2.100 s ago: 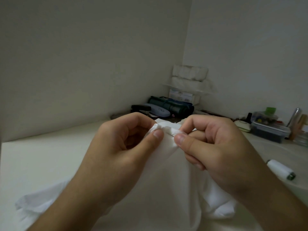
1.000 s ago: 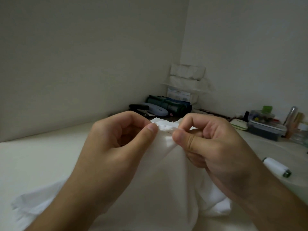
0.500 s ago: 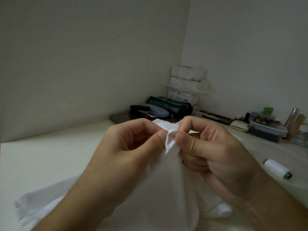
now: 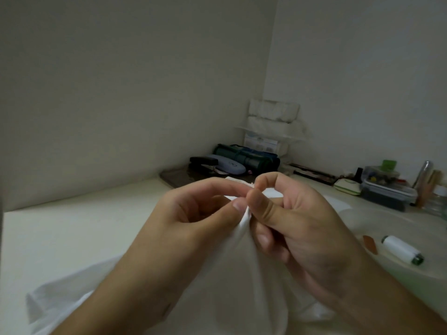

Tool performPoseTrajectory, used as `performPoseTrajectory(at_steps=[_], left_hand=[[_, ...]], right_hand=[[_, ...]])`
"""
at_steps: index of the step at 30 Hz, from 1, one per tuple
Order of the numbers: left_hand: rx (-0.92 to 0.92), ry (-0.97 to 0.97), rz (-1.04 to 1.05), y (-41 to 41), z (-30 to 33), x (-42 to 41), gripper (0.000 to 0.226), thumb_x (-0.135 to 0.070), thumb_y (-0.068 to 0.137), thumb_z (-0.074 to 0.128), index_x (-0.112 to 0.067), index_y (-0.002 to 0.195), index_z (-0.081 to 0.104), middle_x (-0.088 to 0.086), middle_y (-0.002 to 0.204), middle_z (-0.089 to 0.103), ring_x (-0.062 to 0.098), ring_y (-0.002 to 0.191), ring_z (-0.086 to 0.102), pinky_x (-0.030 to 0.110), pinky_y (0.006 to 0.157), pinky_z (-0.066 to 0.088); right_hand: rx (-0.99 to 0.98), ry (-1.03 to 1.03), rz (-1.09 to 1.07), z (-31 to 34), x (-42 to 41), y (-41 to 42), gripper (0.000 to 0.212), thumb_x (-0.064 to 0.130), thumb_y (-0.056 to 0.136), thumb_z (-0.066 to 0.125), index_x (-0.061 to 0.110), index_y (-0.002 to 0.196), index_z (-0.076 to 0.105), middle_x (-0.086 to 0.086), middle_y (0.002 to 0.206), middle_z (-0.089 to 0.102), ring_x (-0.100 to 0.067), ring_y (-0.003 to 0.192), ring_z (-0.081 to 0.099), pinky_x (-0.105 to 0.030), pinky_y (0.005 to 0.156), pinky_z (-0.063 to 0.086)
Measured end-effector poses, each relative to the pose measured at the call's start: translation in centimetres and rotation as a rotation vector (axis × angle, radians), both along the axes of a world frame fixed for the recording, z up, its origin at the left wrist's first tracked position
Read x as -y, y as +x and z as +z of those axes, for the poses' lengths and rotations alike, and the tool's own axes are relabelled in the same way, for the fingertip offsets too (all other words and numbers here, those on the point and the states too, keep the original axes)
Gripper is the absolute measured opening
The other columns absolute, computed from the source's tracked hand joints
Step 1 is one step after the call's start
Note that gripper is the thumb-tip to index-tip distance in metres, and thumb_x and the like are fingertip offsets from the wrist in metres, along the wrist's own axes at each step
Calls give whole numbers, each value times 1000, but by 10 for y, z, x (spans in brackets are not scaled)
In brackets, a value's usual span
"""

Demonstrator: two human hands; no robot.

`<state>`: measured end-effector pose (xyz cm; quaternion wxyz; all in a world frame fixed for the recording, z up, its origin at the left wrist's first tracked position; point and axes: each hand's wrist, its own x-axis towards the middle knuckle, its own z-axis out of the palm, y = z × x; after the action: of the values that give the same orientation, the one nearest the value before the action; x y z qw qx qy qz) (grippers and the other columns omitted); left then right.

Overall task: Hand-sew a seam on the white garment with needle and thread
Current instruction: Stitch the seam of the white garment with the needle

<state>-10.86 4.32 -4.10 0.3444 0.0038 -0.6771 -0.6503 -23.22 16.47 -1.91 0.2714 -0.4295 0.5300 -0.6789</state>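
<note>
Presently, from left to right:

- White garment point(image 4: 232, 293): draped over the pale tabletop point(image 4: 72, 233); one loose end lies at lower left, and the middle is lifted into a peak between the two hands.
- Left hand point(image 4: 191, 228): fingers curled, thumb and forefinger pinching the raised fold of the garment at its top edge.
- Black stapler point(image 4: 204, 162): near the back wall, just beside a grey-blue glasses case point(image 4: 227, 164).
- Dark green rolled pouch point(image 4: 246, 157): behind the glasses case, in the corner.
- Stacked white packets point(image 4: 273, 114): upright in the corner, above the pouch.
- Right hand point(image 4: 297, 228): fingers curled, thumb and forefinger pinched together at the same fold, touching the left fingertips. The needle is too small to make out, so what the pinch holds besides cloth cannot be told.
- Clear lidded box point(image 4: 387, 192): against the right wall, with small coloured items inside.
- Small brown piece point(image 4: 370, 246): flat on the table, just beside the spool.
- Spool of white thread point(image 4: 401, 252): lying on its side, well apart from the garment.
</note>
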Motion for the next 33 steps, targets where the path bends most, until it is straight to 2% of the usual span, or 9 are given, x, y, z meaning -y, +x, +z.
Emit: performPoseTrajectory(at_steps=[2,5,9,13,20,24,27,32,33], left_hand=[[0,40,-54,0,-1,1,29,-26,96,70,-4,113,76,31,94,74,60,97,68,66,99,53],[-4,55,-35,-2,-2,0,26,-22,96,75,2,106,76,31,92,74,57,93,70,74,96,51],[0,22,116,0,-1,2,20,-32,79,76,-16,89,84,7,87,81,12,77,71,24,70,55],[13,20,104,0,1,1,21,-32,78,75,-16,87,84,5,85,81,8,75,70,18,66,54],[-4,-204,223,0,-4,4,11,-33,85,77,-26,86,85,0,75,77,6,68,65,26,61,51],[46,-453,383,1,-4,1,9,-31,90,77,-35,86,84,-12,71,75,0,61,62,23,57,49],[99,-569,470,1,-3,-4,13,-27,91,79,-37,83,83,-21,68,72,-1,60,64,15,53,46],[133,-522,379,0,-3,-6,11,-28,96,75,-34,92,84,-17,80,78,6,75,74,38,69,60],[148,-524,366,0,-3,-6,11,-29,96,75,-34,91,84,-18,80,78,5,75,74,34,68,59]], right_hand=[[-11,24,1,1,-1,0,53,41,76,75,6,111,55,-9,51,54,-14,38,38,-19,35,32],[-141,59,-34,5,-5,0,40,50,81,72,16,103,65,-13,57,63,-20,40,48,-23,38,38],[-472,-77,-365,5,-11,-14,22,44,98,66,23,95,71,-6,81,75,-18,72,70,-21,63,49],[-488,-166,-330,4,-11,-16,9,27,91,69,23,95,76,-2,94,76,-18,93,72,-28,81,54],[-567,-127,-282,1,-5,-4,10,17,90,80,26,92,83,4,89,80,-22,92,76,-52,82,61],[-503,-108,-258,2,-4,-3,8,10,86,82,18,88,83,-1,77,79,-20,80,77,-39,75,64],[-533,-62,-308,2,-4,-3,11,11,86,84,21,83,82,1,74,78,-19,76,76,-43,74,63],[-676,-68,-415,-2,-3,-1,16,13,90,79,25,81,77,8,71,75,-16,74,73,-39,75,60],[-650,-110,-426,-3,-3,-2,15,12,91,78,24,83,76,7,72,75,-15,74,72,-34,74,60]])
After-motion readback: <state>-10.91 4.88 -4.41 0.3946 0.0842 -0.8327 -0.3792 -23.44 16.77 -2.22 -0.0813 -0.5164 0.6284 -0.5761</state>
